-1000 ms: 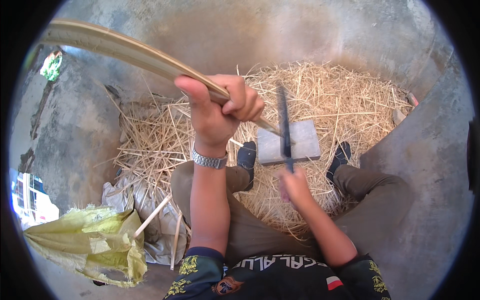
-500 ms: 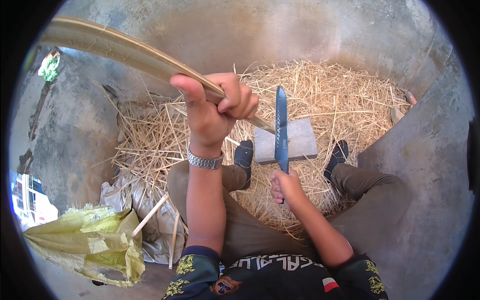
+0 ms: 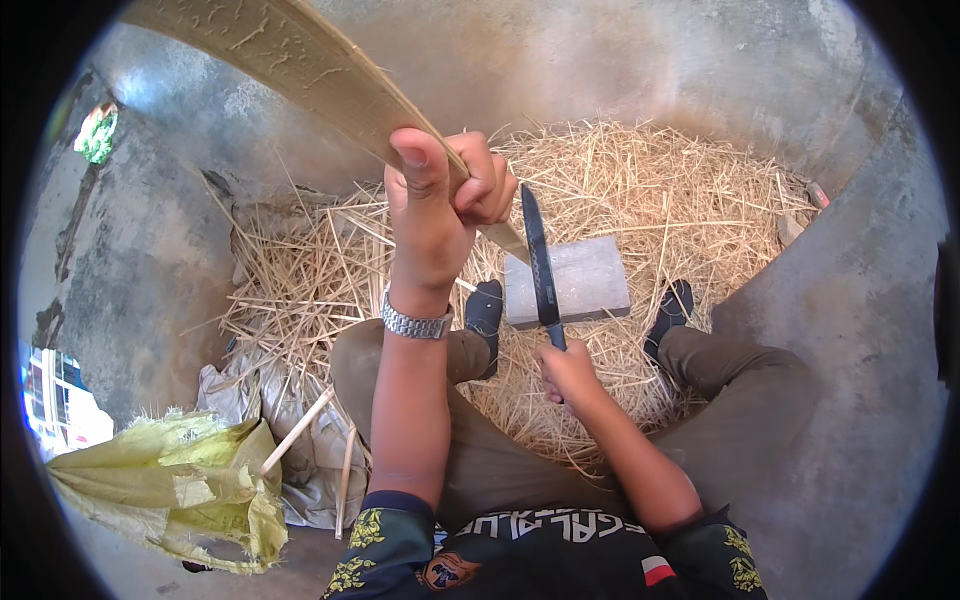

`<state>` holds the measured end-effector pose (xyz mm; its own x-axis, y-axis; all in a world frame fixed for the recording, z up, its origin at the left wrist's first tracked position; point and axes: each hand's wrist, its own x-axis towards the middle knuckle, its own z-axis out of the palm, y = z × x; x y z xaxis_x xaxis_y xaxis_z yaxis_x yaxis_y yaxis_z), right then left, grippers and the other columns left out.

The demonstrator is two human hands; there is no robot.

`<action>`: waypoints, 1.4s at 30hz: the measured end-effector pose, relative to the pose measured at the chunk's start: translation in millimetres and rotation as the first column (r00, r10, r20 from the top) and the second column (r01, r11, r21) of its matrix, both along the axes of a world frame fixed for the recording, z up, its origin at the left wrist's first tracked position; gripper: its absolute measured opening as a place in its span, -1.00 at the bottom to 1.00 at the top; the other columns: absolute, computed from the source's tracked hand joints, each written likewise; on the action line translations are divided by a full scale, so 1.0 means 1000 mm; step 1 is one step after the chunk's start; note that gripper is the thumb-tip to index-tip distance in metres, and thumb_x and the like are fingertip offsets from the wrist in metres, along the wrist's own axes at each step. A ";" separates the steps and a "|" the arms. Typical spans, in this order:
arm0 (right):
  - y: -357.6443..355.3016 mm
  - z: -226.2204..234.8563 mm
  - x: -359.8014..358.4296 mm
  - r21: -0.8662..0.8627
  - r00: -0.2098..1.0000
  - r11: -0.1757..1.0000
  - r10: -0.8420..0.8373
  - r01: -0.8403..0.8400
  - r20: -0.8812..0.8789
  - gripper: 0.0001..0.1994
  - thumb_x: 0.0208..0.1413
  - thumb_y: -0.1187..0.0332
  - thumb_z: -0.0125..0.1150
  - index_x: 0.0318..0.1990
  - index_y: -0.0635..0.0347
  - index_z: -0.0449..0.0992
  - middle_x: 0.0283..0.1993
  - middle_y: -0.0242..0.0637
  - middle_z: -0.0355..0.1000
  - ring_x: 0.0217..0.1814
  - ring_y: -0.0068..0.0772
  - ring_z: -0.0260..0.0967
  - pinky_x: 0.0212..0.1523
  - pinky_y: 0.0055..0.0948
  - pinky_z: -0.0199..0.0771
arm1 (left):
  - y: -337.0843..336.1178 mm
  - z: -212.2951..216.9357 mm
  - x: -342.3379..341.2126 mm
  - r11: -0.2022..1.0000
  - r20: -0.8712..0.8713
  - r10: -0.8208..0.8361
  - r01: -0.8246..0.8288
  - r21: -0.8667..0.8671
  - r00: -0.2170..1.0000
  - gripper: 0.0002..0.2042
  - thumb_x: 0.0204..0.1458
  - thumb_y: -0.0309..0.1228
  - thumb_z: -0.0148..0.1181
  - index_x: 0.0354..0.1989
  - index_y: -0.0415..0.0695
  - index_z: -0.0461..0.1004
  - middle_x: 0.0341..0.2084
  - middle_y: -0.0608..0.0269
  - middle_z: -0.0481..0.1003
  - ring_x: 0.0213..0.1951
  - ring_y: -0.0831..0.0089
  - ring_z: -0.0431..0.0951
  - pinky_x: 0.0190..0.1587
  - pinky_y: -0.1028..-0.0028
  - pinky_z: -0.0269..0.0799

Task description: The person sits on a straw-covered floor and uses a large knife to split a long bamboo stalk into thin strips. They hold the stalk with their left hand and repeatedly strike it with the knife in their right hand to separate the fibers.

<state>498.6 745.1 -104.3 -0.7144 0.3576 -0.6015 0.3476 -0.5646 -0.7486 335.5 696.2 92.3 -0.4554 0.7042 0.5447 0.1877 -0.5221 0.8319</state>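
Note:
My left hand (image 3: 445,195) is closed round a long, flat, pale strip that looks like split bamboo (image 3: 290,65). The strip rises toward the upper left, and its lower end slants down to the block. My right hand (image 3: 567,372) grips the dark handle of a long black-bladed knife (image 3: 541,260), its tip pointing away from me. The blade lies over a grey rectangular block (image 3: 590,278) between my feet, close beside the strip's lower end. Whether blade and strip touch, I cannot tell.
Straw-like shavings (image 3: 660,190) cover the floor around the block. Concrete walls (image 3: 620,60) rise ahead and on both sides. To the left lies a torn yellow sack (image 3: 180,490), with pale sticks (image 3: 298,430) next to it.
My left hand has shifted slightly right, and the strip has swung and turned so its broad face shows more. The knife has tilted left, its blade turned more edge-on.

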 end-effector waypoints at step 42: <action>0.008 -0.011 0.001 0.486 0.998 0.873 -0.019 0.044 -0.057 -0.78 0.09 0.31 0.16 -0.47 0.30 0.45 -0.70 -0.39 0.31 -0.69 -0.51 0.23 -0.63 -0.36 0.21 | -0.019 0.001 -0.015 0.972 0.151 0.173 -0.194 0.136 0.973 -0.27 0.08 0.50 -0.41 -0.69 0.02 0.02 -0.82 0.51 -0.07 -0.70 0.61 -0.16 -0.61 0.52 -0.20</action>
